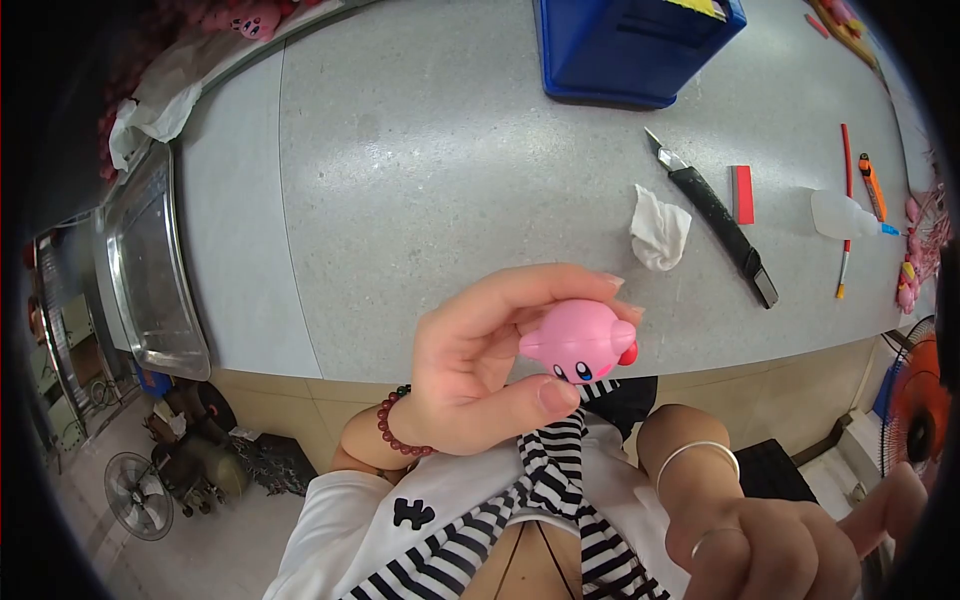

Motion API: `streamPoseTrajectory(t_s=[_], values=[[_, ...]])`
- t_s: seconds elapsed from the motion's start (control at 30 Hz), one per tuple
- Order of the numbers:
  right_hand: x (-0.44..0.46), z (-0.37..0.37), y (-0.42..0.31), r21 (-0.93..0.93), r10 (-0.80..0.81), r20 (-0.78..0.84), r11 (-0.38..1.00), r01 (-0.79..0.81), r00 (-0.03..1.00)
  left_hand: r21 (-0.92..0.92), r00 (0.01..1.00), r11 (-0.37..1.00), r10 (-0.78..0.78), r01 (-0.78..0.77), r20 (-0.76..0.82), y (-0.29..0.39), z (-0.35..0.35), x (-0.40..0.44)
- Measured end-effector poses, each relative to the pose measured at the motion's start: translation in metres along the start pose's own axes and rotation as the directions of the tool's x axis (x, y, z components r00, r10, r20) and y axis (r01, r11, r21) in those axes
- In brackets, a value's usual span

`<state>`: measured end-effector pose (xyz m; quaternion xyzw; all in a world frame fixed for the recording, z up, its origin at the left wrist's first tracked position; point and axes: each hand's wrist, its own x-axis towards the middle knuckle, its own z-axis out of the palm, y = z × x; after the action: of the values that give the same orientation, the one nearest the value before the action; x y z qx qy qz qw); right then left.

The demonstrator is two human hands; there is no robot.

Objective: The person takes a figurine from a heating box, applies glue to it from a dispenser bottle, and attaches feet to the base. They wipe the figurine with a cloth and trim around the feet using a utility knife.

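Observation:
My left hand (480, 370), with a dark red bead bracelet at its wrist, is closed on a small pink round toy figure (582, 340). The thumb presses from the near side and the fingers curl round the far side. The figure's blue-black eyes face me, and a red foot shows at its right. It is held up near the table's front edge. My right hand (790, 545), with a ring and a white bangle, is raised at the lower right. One digit sticks out apart from the others, and some fingertips run out of view. I see nothing in that hand.
On the grey table (420, 190) are a crumpled tissue (660, 227), a black utility knife (718, 218) with its blade out, a red block (742, 195), a squeeze bottle (845, 215), a red-handled brush (847, 180), an orange cutter (872, 187), a blue bin (620, 55) and a metal tray (150, 265).

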<state>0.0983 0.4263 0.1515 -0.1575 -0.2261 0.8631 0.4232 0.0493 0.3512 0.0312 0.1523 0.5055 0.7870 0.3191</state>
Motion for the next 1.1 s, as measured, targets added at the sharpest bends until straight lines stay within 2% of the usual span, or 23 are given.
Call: streamPoseTrajectory(t_s=[0.07, 0.13, 0.23, 0.27, 0.3, 0.33, 0.47, 0.53, 0.67, 0.73, 0.97, 1.1], values=[[-0.001, -0.004, -0.010, -0.104, 0.048, -0.003, 0.993, -0.048, 0.999, 0.005, 1.000, 1.000, -0.015, 0.015, -0.010, -0.001, 0.001, 0.001], [0.001, -0.006, -0.015, -0.201, 0.095, -0.013, 0.975, -0.096, 0.995, 0.071, 0.989, 0.993, 0.090, -0.099, 0.115, -0.004, -0.003, 0.002], [0.002, -0.009, -0.012, -0.290, 0.151, -0.021, 0.945, -0.150, 0.988, 0.040, 0.994, 0.996, 0.082, -0.085, 0.067, -0.005, -0.001, 0.001], [0.004, -0.014, -0.006, 0.025, 0.029, 0.032, 0.999, -0.030, 0.999, 0.039, 0.994, 0.995, 0.086, -0.089, 0.066, -0.005, -0.003, 0.002], [0.005, -0.017, -0.002, 0.339, -0.103, 0.042, 0.937, 0.083, 0.994, -0.040, 0.984, 0.992, 0.120, -0.116, 0.130, -0.006, -0.007, 0.002], [0.005, -0.018, -0.003, 0.335, -0.106, 0.039, 0.938, 0.087, 0.994, -0.123, 0.969, 0.983, 0.155, -0.133, 0.193, -0.007, -0.009, 0.002], [0.006, -0.025, -0.010, 0.297, -0.142, 0.053, 0.947, 0.120, 0.988, -0.132, 0.971, 0.985, 0.134, -0.109, 0.197, -0.007, -0.007, -0.001], [0.012, -0.033, -0.014, 0.280, -0.160, 0.052, 0.950, 0.140, 0.986, -0.156, 0.953, 0.970, 0.219, -0.189, 0.209, -0.012, -0.008, 0.000], [0.012, -0.046, -0.034, 0.255, -0.183, 0.070, 0.954, 0.160, 0.980, -0.202, 0.942, 0.951, 0.272, -0.232, 0.197, -0.017, -0.006, 0.000], [0.015, -0.050, -0.039, 0.247, -0.193, 0.084, 0.954, 0.167, 0.978, -0.312, 0.930, 0.921, 0.307, -0.236, 0.204, -0.018, -0.006, 0.002], [0.026, -0.060, -0.031, 0.216, -0.213, 0.115, 0.959, 0.185, 0.970, -0.216, 0.934, 0.952, 0.268, -0.219, 0.235, -0.017, -0.007, 0.001], [0.028, -0.073, -0.050, 0.189, -0.230, 0.145, 0.961, 0.201, 0.962, -0.198, 0.920, 0.943, 0.311, -0.267, 0.237, -0.020, -0.008, 0.002]])
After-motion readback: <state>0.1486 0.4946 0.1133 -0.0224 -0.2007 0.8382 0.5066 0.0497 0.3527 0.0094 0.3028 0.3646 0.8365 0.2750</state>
